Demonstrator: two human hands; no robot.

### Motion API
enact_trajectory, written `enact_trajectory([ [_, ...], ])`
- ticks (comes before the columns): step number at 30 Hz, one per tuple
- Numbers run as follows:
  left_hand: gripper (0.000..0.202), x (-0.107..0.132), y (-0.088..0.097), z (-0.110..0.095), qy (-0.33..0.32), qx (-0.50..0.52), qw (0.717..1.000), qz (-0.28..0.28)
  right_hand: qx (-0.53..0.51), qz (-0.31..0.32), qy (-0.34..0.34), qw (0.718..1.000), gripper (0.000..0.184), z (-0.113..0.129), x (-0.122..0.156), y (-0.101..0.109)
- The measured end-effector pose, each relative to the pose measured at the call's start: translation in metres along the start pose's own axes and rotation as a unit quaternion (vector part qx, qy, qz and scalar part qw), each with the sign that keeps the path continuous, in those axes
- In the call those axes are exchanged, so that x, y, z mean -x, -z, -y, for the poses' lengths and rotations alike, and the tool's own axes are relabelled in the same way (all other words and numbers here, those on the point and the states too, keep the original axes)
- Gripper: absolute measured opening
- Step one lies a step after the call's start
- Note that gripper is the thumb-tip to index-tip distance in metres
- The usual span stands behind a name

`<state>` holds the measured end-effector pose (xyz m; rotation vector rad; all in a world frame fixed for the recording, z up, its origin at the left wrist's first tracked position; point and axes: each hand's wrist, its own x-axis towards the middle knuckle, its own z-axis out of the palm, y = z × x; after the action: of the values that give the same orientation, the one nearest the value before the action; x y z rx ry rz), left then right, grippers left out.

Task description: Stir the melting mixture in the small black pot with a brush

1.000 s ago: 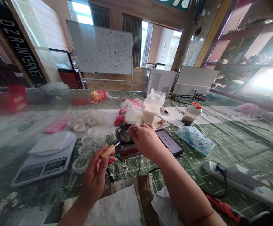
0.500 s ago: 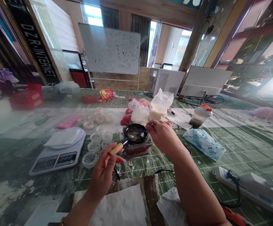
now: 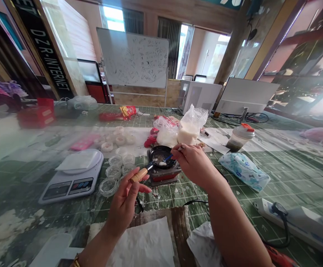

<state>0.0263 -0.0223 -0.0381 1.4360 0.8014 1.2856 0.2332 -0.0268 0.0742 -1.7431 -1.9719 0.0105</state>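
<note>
Atop a small red stand (image 3: 165, 177) on the tabletop (image 3: 246, 202) sits a black pan (image 3: 157, 151), its wooden handle (image 3: 139, 174) gripped by the fingers of the left hand (image 3: 126, 194). At the pan's right edge, the right hand (image 3: 191, 162) pinches a thin blue tool (image 3: 169, 158) reaching toward white bits (image 3: 162, 163) inside. Stirring seems in hand; next probably calls for a steady handle and gentle strokes.

Left fingers (image 3: 132, 193) on wooden handle (image 3: 139, 175), black pan (image 3: 159, 151)
</note>
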Motion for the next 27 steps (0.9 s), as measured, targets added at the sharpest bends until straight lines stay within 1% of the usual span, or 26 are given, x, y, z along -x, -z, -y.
enact_trajectory([
  [3,0.036,0.0003,0.0008,0.0,0.001,0.004,1.0,0.004,0.012,-0.022,-0.023,0.999,0.022,-0.0009,-0.0015,-0.0022],
  [5,0.035,0.0004,0.0008,0.0001,-0.002,0.006,1.0,0.005,0.005,-0.038,-0.022,0.999,0.023,-0.0015,-0.0016,-0.0018],
  [8,0.035,0.0001,0.0005,0.0009,-0.007,0.003,1.0,0.006,-0.027,-0.019,0.006,0.999,0.022,0.0004,-0.0003,-0.0003],
  [10,0.035,-0.0002,0.0004,0.0015,-0.007,0.001,1.0,0.005,-0.036,-0.001,0.009,0.999,0.021,0.0025,0.0,-0.0003],
  [13,0.034,-0.0004,0.0002,0.0022,-0.008,0.003,1.0,0.005,-0.036,-0.015,-0.009,0.999,0.02,0.0042,-0.0002,-0.0008],
  [15,0.034,-0.0002,0.0003,0.0025,-0.009,0.005,1.0,0.002,-0.045,-0.022,-0.005,0.999,0.02,0.0048,-0.0003,-0.0012],
  [19,0.034,0.0,0.0012,0.0037,-0.01,0.001,1.0,0.004,-0.05,-0.004,0.007,0.999,0.02,0.0062,-0.0019,-0.0035],
  [23,0.034,-0.0008,0.0015,0.0042,-0.014,0.006,1.0,0.005,-0.056,-0.029,-0.006,0.998,0.019,0.0071,-0.0036,-0.0058],
  [27,0.034,-0.001,0.001,0.0031,-0.014,0.005,1.0,0.004,-0.067,-0.009,0.006,0.998,0.019,0.0082,-0.0033,-0.0065],
])
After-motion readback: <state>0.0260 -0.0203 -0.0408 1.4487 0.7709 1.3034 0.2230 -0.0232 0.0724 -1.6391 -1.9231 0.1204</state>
